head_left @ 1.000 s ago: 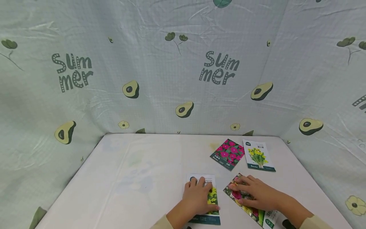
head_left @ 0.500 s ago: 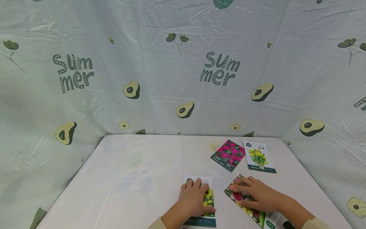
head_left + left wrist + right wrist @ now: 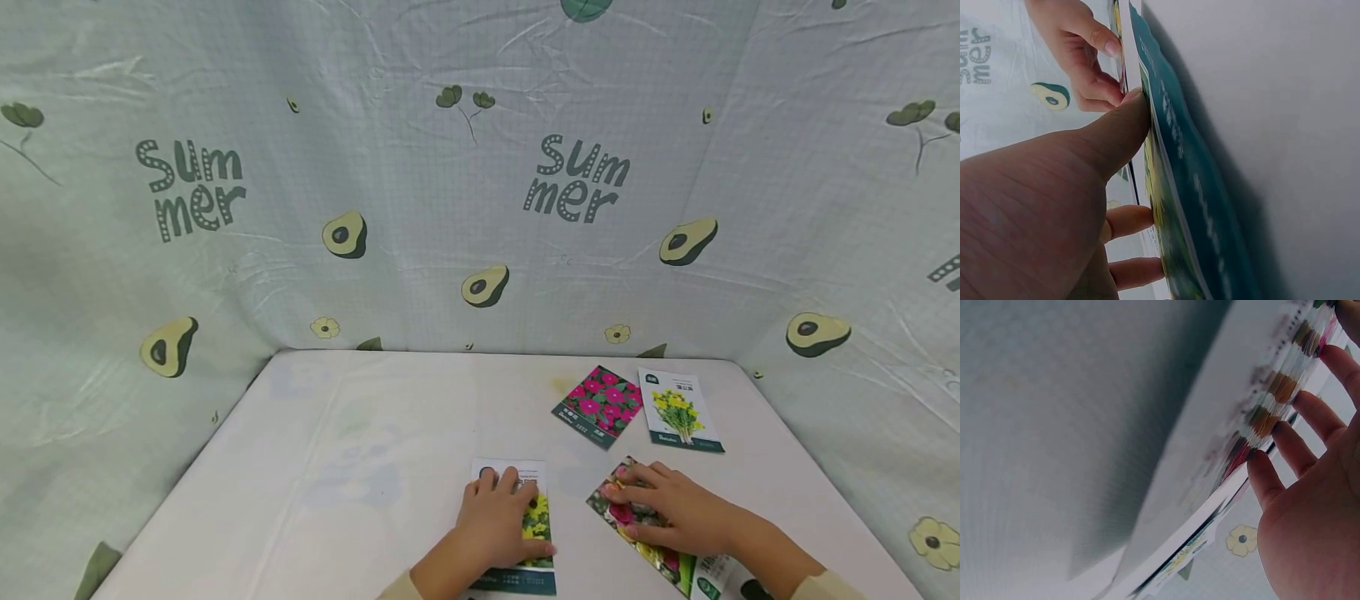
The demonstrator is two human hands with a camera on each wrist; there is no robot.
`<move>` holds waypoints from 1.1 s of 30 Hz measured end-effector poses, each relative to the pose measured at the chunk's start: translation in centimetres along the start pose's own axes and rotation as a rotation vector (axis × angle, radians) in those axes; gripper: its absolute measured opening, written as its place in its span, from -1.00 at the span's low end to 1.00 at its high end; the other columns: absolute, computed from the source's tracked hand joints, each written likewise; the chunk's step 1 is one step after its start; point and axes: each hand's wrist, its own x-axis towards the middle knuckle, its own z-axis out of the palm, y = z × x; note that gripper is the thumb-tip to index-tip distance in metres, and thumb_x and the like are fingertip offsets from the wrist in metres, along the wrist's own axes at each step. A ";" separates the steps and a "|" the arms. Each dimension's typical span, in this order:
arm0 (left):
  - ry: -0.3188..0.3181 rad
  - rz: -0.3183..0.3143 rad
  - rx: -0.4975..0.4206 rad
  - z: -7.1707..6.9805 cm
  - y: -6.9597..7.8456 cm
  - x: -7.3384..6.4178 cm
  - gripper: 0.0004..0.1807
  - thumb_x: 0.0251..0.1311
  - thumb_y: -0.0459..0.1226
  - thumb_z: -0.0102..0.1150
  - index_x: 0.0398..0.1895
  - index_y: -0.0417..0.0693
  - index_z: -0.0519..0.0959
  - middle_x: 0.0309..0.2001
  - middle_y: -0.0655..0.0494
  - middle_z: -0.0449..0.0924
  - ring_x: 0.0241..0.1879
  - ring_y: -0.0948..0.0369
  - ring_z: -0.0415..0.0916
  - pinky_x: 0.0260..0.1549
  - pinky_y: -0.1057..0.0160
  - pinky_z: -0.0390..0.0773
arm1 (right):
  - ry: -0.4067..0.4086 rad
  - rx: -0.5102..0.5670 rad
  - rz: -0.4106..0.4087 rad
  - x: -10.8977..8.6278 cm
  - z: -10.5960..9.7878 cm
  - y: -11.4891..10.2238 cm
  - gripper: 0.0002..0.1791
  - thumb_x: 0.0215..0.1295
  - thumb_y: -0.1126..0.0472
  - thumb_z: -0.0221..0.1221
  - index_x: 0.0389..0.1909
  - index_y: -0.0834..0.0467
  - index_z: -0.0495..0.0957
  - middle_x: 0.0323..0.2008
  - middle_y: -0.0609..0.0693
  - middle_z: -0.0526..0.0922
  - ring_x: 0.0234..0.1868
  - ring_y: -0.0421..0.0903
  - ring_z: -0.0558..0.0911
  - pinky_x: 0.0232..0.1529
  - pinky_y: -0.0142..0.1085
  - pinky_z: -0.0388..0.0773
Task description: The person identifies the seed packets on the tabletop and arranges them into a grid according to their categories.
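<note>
My left hand [image 3: 487, 529] lies palm down with spread fingertips on a flower seed packet [image 3: 536, 525], which has a white top, yellow blooms and a dark teal bottom band. In the left wrist view, thumb and fingers touch the packet's printed face, and its teal edge [image 3: 1175, 125] stands slightly off the table. My right hand [image 3: 678, 512] rests its extended fingertips on a second seed packet [image 3: 621, 512], printed with multicoloured flowers and lying aslant. The right wrist view shows those fingers along the colourful print [image 3: 1282, 387]. Part of each packet is hidden under the hands.
Farther back on the white table [image 3: 360, 500] lie a pink-flower packet [image 3: 602, 404] and a white packet with yellow flowers [image 3: 678, 408], side by side. A mostly white printed piece [image 3: 716, 575] shows beneath the right wrist. An avocado-print cloth [image 3: 412, 183] hangs behind.
My left hand has slid the yellow-bloom packet leftward across the table. The right hand and the packet under it have stayed in place.
</note>
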 end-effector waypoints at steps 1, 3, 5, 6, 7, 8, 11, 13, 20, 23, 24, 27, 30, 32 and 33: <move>-0.001 -0.001 -0.001 0.0 -0.1 0.0 -0.17 -0.05 0.44 0.35 0.28 0.35 0.52 0.08 0.14 0.39 0.13 0.01 0.28 0.15 -0.14 0.37 | -0.001 0.000 0.001 0.0 0.0 0.0 -0.35 0.41 -0.45 0.01 0.47 -0.43 0.33 0.32 -0.16 0.44 0.19 -0.05 0.43 0.14 0.10 0.53; -0.002 -0.001 -0.006 0.0 -0.3 -0.1 -0.17 -0.05 0.44 0.35 0.28 0.33 0.52 0.07 0.13 0.39 0.13 0.00 0.28 0.14 -0.14 0.37 | -0.002 0.004 0.003 0.0 0.0 -0.1 -0.35 0.40 -0.45 0.01 0.48 -0.42 0.33 0.33 -0.15 0.44 0.20 -0.04 0.43 0.15 0.11 0.52; -0.002 0.001 -0.006 0.0 -0.5 -0.2 -0.18 -0.04 0.44 0.34 0.27 0.33 0.52 0.07 0.13 0.39 0.14 0.00 0.28 0.13 -0.14 0.38 | -0.005 0.007 0.005 0.0 -0.1 -0.1 -0.35 0.40 -0.45 0.01 0.48 -0.42 0.33 0.33 -0.15 0.43 0.21 -0.04 0.43 0.16 0.12 0.52; -0.001 0.002 -0.010 0.0 -0.6 -0.2 -0.18 -0.04 0.44 0.34 0.27 0.32 0.52 0.06 0.13 0.39 0.14 0.00 0.28 0.13 -0.14 0.38 | -0.006 0.008 0.006 0.0 -0.1 -0.2 -0.34 0.40 -0.45 0.01 0.48 -0.42 0.33 0.33 -0.15 0.43 0.21 -0.03 0.43 0.16 0.12 0.52; -0.002 0.003 -0.011 0.0 -0.7 -0.2 -0.18 -0.04 0.44 0.34 0.26 0.32 0.52 0.05 0.13 0.39 0.13 0.00 0.28 0.13 -0.14 0.38 | -0.006 0.009 0.007 0.0 -0.1 -0.2 -0.34 0.40 -0.45 0.01 0.48 -0.42 0.33 0.33 -0.15 0.44 0.21 -0.04 0.43 0.17 0.13 0.52; -0.002 0.004 -0.011 -0.1 -0.7 -0.3 -0.19 -0.04 0.44 0.34 0.26 0.32 0.52 0.05 0.13 0.39 0.13 0.00 0.28 0.13 -0.14 0.38 | -0.007 0.009 0.008 0.0 -0.1 -0.2 -0.34 0.40 -0.45 0.02 0.47 -0.42 0.33 0.33 -0.15 0.44 0.21 -0.04 0.43 0.16 0.12 0.52; -0.001 0.007 -0.010 -0.1 -1.0 -0.4 -0.19 -0.03 0.44 0.34 0.26 0.32 0.52 0.04 0.13 0.39 0.13 0.00 0.28 0.12 -0.14 0.39 | -0.013 0.006 0.020 0.0 -0.1 -0.2 -0.34 0.39 -0.47 0.01 0.47 -0.44 0.32 0.32 -0.18 0.44 0.19 -0.08 0.42 0.16 0.08 0.53; -0.001 0.008 -0.008 0.0 -1.2 -0.5 -0.19 -0.03 0.44 0.33 0.27 0.33 0.52 0.04 0.13 0.39 0.12 0.00 0.28 0.10 -0.13 0.39 | -0.014 0.003 0.022 0.0 -0.1 -0.2 -0.34 0.39 -0.47 0.01 0.47 -0.44 0.33 0.32 -0.18 0.44 0.18 -0.10 0.42 0.15 0.05 0.53; -0.015 0.010 -0.025 0.0 -1.9 -0.6 -0.18 -0.03 0.42 0.35 0.30 0.33 0.51 0.08 0.13 0.40 0.15 -0.01 0.29 0.08 -0.12 0.39 | -0.015 0.004 0.042 0.0 0.0 -0.3 -0.34 0.38 -0.49 0.00 0.47 -0.47 0.32 0.32 -0.19 0.45 0.19 -0.09 0.42 0.16 0.07 0.53; -0.023 0.018 -0.040 -0.2 -2.2 -0.8 -0.18 0.00 0.41 0.34 0.31 0.33 0.51 0.09 0.13 0.40 0.16 -0.02 0.28 0.08 -0.12 0.39 | -0.008 0.000 0.037 0.0 0.0 -0.2 -0.35 0.39 -0.48 -0.01 0.47 -0.46 0.32 0.32 -0.19 0.45 0.19 -0.09 0.41 0.16 0.06 0.53; -0.026 0.020 -0.046 -0.3 -2.3 -0.8 -0.19 0.00 0.40 0.35 0.31 0.33 0.50 0.09 0.13 0.40 0.16 -0.02 0.28 0.09 -0.13 0.39 | -0.004 -0.003 0.034 0.0 0.1 -0.2 -0.34 0.39 -0.48 -0.01 0.47 -0.45 0.32 0.32 -0.19 0.45 0.19 -0.09 0.41 0.16 0.06 0.53; -0.031 0.029 -0.057 -0.5 -2.6 -1.0 -0.20 0.02 0.38 0.35 0.32 0.32 0.49 0.12 0.12 0.39 0.18 -0.02 0.28 0.11 -0.15 0.38 | 0.006 -0.010 0.023 -0.1 0.1 -0.1 -0.34 0.40 -0.48 -0.02 0.48 -0.44 0.31 0.34 -0.18 0.43 0.21 -0.09 0.41 0.17 0.07 0.52; -0.034 0.037 -0.054 -0.6 -2.8 -1.2 -0.20 0.03 0.37 0.36 0.32 0.32 0.49 0.14 0.12 0.39 0.18 -0.02 0.29 0.12 -0.15 0.39 | 0.008 -0.012 0.011 -0.1 0.1 0.0 -0.33 0.41 -0.47 -0.03 0.49 -0.42 0.31 0.37 -0.15 0.42 0.22 -0.07 0.41 0.18 0.08 0.52; -0.036 0.041 -0.046 -0.6 -3.0 -1.2 -0.20 0.03 0.38 0.35 0.33 0.32 0.48 0.15 0.12 0.39 0.18 -0.02 0.30 0.11 -0.15 0.40 | 0.007 -0.008 0.005 -0.1 0.0 0.0 -0.33 0.41 -0.46 -0.02 0.49 -0.41 0.31 0.38 -0.14 0.41 0.22 -0.06 0.41 0.17 0.08 0.52; -0.036 0.042 -0.045 -0.7 -3.1 -1.3 -0.20 0.03 0.37 0.35 0.33 0.32 0.48 0.16 0.11 0.39 0.18 -0.01 0.30 0.10 -0.15 0.40 | 0.005 -0.005 0.002 -0.1 0.0 -0.1 -0.33 0.41 -0.46 -0.02 0.49 -0.40 0.31 0.38 -0.13 0.41 0.22 -0.05 0.41 0.17 0.08 0.52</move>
